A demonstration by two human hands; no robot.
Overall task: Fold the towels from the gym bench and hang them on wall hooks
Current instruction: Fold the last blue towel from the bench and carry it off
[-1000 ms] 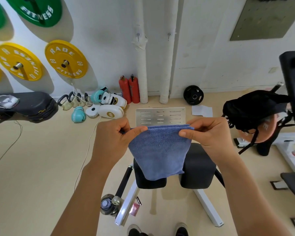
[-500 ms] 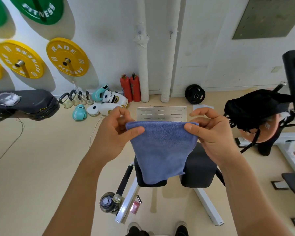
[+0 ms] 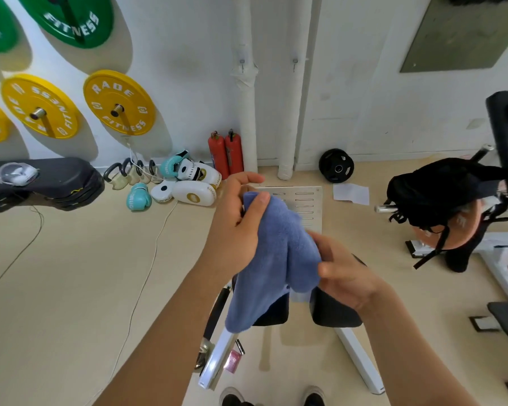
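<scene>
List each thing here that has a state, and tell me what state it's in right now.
blue towel: bunched, mid-fold, held in the air above the bench
left hand: pinches the towel's top corner
right hand: grips the towel's side
wall hooks: both bare, nothing hung yet
gym bench: black pads, no towel visible on them
black backpack: slumped over an orange plate

blue towel (image 3: 279,259) pinched at top by left hand (image 3: 235,227), right hand (image 3: 343,273) gripping its side, black bench pads (image 3: 332,312) below
</scene>
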